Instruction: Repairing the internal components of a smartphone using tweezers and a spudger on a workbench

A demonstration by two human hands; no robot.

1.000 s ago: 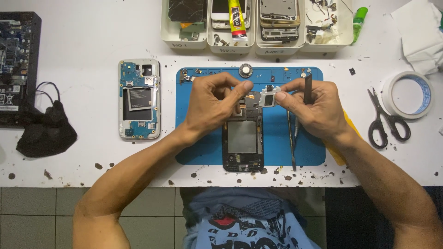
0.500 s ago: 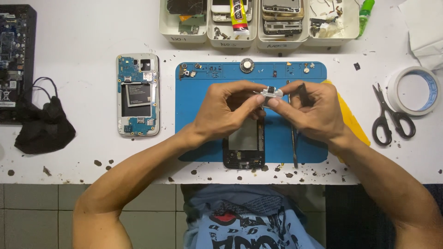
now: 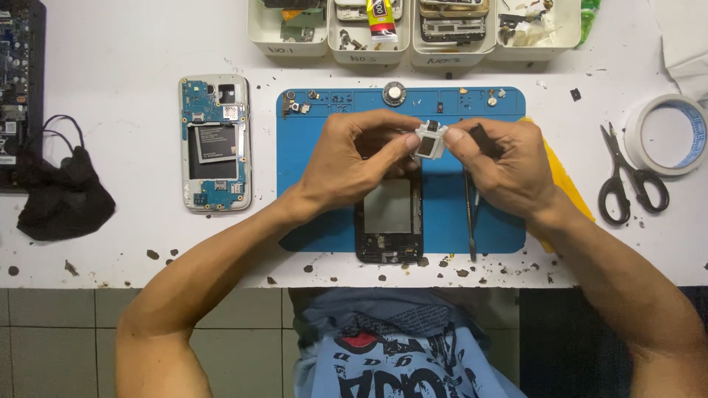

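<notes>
Hands pinch a small grey part between them, over the blue mat. Both grip it tight. A phone lies under them near the mat's front edge.

Left hand and right hand meet at centre, fingertips pinched toward each other, thumbs and forefingers nearly touching. Left forearm runs in from 7 o'clock, right forearm from 5 o'clock. Both wrists bent slightly inward, remaining fingers curled, backs of hands up.

Both hands, left hand and right hand, pinch a small grey part over the blue mat. An opened phone lies underneath, scissors off right on the table.
</notes>
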